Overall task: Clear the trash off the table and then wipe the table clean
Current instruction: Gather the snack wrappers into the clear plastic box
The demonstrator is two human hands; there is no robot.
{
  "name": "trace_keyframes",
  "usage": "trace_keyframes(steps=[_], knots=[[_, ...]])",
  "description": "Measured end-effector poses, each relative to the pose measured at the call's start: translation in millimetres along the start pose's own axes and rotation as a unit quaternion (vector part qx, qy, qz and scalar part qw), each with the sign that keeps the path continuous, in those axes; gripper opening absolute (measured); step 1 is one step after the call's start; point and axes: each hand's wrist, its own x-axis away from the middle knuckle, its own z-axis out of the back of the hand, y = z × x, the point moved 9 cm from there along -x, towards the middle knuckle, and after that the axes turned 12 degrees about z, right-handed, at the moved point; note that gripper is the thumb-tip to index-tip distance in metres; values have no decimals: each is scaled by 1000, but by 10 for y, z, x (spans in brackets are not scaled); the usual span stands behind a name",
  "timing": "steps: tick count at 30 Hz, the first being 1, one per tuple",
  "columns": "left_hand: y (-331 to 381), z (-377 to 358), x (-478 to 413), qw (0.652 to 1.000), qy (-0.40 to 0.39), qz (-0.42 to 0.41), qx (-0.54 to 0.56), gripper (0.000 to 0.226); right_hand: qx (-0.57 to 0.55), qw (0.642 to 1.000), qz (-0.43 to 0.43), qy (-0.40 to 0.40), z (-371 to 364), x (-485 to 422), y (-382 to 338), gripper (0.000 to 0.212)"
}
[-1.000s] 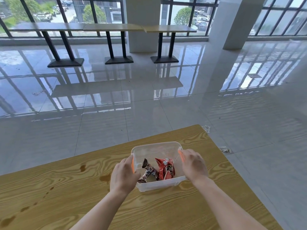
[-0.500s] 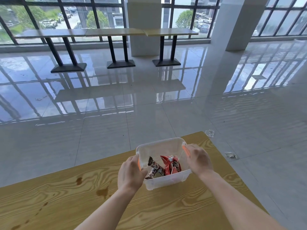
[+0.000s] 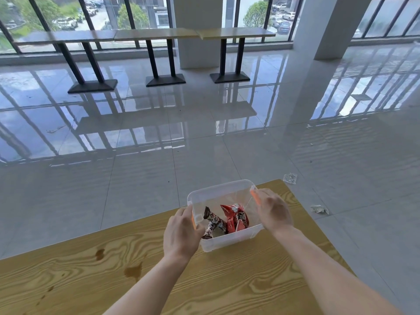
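Clear plastic tub (image 3: pixel 221 195) with orange side clips, upright and lidless, near the far right corner of the pale wood-grain tabletop (image 3: pixel 227 287). Inside, two pieces of trash: a crumpled red snack wrapper (image 3: pixel 235 218) leaning against a dark brown-and-white wrapper (image 3: pixel 212 223), both down on the tub's bottom. Gripped at both ends: left hand (image 3: pixel 181 233) curled round the left wall and covering most of that clip, right hand (image 3: pixel 272 212) wrapped over the right rim beside the other clip. Impossible to tell whether raised off the wood or resting on it. Trash-clearing, by the look of it, close to done: no loose wrappers on the visible stretch of tabletop, with the near and left parts cut off by the frame. Probably left for this step: carrying the tub away or setting it aside. Wiping plainly not yet begun: a brown spill stain (image 3: pixel 133 271) beside the left forearm, a smaller brown blot (image 3: pixel 99 254) just beyond it, and a trail of small brown spots (image 3: pixel 45 292) toward the left edge. No cloth or wipe anywhere in view. Past the tabletop's far corner, on the glossy grey tile floor (image 3: pixel 159 189), one crumpled clear wrapper (image 3: pixel 290 178) and, farther right, a second crumpled scrap (image 3: pixel 319 209), both well apart from the tub and arguably outside the task as worded.
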Motion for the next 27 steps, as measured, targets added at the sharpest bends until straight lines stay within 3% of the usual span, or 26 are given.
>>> trace_keyframes(steps=[4,9,15,27], knots=[[-6,-31,40,1000,2,2,-18,48,-3,1000,-1,5,1,11,-3,48],[-12,-18,37,999,-21,9,-37,60,-19,1000,-14,-5,30,35,-36,51],[-26,239,83,996,-3,-10,-91,46,-19,1000,-14,13,177,133,-224,46],[-548,894,597,987,44,-1,-157,61,-55,997,50,0,299,311,-1359,29]])
